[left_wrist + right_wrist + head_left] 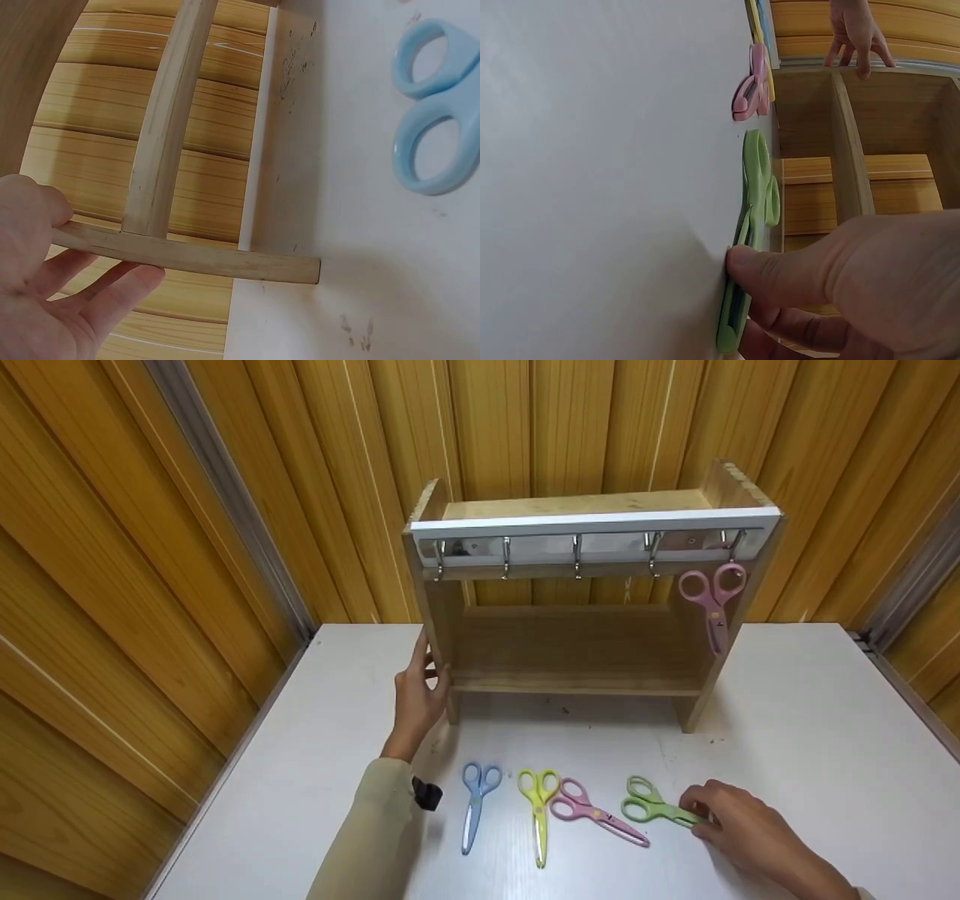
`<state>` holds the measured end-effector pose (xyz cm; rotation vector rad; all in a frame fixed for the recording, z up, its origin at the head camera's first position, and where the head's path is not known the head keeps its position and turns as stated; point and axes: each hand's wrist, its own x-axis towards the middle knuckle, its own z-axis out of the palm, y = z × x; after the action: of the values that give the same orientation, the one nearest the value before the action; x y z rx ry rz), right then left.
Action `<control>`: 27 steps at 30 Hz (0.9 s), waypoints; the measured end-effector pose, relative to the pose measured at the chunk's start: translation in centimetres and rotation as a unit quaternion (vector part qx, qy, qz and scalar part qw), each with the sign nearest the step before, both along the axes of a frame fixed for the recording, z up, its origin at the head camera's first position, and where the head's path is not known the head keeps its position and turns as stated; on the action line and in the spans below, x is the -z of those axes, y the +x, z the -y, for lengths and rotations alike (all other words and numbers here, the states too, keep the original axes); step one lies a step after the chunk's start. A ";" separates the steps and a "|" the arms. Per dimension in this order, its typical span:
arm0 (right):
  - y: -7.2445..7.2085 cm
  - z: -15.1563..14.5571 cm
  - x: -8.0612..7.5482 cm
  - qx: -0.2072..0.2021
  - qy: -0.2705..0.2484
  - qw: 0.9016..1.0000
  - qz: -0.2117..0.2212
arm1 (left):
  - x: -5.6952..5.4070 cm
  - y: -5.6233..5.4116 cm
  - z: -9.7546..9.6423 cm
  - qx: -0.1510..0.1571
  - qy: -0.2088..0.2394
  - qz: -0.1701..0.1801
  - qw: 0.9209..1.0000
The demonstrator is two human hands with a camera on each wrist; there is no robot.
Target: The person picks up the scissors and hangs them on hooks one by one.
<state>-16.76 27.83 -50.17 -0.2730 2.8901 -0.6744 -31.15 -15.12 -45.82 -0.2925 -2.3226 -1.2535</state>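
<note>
Green scissors lie at the right of a row on the white table, and my right hand pinches their blade end between thumb and fingers, as the right wrist view shows. My left hand grips the left side panel of a wooden rack, thumb on one face and fingers on the other. Left of the green pair lie pink scissors, yellow scissors and blue scissors. Another pink pair of scissors hangs by a handle loop from the rack's rightmost hook.
Across the rack's top front runs a white rail with several metal hooks. The white table is bordered behind by a wood-panelled wall, with similar panels at both sides.
</note>
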 end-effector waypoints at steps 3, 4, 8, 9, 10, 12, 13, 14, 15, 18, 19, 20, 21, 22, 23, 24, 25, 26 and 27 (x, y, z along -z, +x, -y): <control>0.1 -0.2 -0.1 -0.003 -0.007 1.000 -0.004 | 0.0 0.0 -0.1 0.002 0.001 -0.001 1.000; 0.2 -0.2 -0.2 -0.004 -0.007 1.000 -0.006 | 0.0 0.0 -0.1 0.002 0.000 -0.005 1.000; 0.4 -0.4 -0.2 -0.012 -0.002 1.000 -0.029 | 0.2 0.1 -0.2 0.004 -0.003 -0.017 1.000; 0.5 -0.4 -0.2 -0.013 -0.001 0.999 -0.033 | 0.2 0.1 -0.2 0.004 -0.004 -0.018 1.000; 0.5 -0.4 -0.2 -0.012 0.001 0.999 -0.035 | 0.2 0.1 -0.2 0.005 -0.006 -0.019 1.000; 0.6 -0.3 -0.2 -0.014 0.003 0.999 -0.037 | 0.2 0.1 -0.2 0.005 -0.005 -0.017 1.000; 0.7 -0.3 -0.3 -0.015 0.006 0.999 -0.038 | 0.2 0.1 -0.1 0.003 -0.006 -0.016 1.000; 0.7 -0.2 -0.3 -0.017 0.009 0.999 -0.040 | 0.1 0.1 -0.1 0.002 -0.006 -0.015 1.000; 0.7 -0.2 -0.4 -0.018 0.012 0.999 -0.041 | 0.1 0.1 -0.1 0.001 -0.006 -0.014 1.000; 0.5 -0.1 -1.0 -0.026 0.017 0.998 -0.053 | 0.1 0.1 0.1 -0.002 -0.006 -0.011 1.000; 0.4 -0.1 -1.2 -0.027 0.018 0.998 -0.058 | 0.1 0.1 0.1 -0.002 -0.005 -0.011 1.000; 0.3 -0.1 -1.5 -0.028 0.020 0.997 -0.064 | 0.0 0.1 0.1 -0.001 -0.005 -0.012 1.000; 0.3 -0.1 -1.9 -0.030 0.020 0.997 -0.069 | 0.0 0.0 0.2 0.000 -0.005 -0.011 1.000; 0.2 -0.1 -2.2 -0.032 0.022 0.996 -0.077 | 0.0 0.0 0.2 0.001 -0.005 -0.012 1.000; 0.2 -0.2 -2.6 -0.033 0.025 0.996 -0.085 | 0.0 0.0 0.2 0.002 -0.005 -0.013 1.000; 0.1 -0.2 -3.0 -0.037 0.027 0.995 -0.093 | 0.0 0.0 0.1 0.003 -0.004 -0.012 1.000; 0.1 -0.3 -3.3 -0.043 0.029 0.993 -0.102 | 0.1 0.0 0.1 0.003 -0.004 -0.012 1.000; 0.1 -0.3 -3.7 -0.046 0.033 0.992 -0.110 | 0.1 0.0 0.1 0.004 -0.003 -0.013 1.000; 0.0 -0.4 -4.1 -0.050 0.035 0.991 -0.118 | 0.1 0.0 0.1 0.005 -0.002 -0.013 1.000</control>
<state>-16.75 28.19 -46.10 -0.5171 3.0900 -0.5568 -31.16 -15.23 -45.96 -0.3201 -2.3039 -1.2428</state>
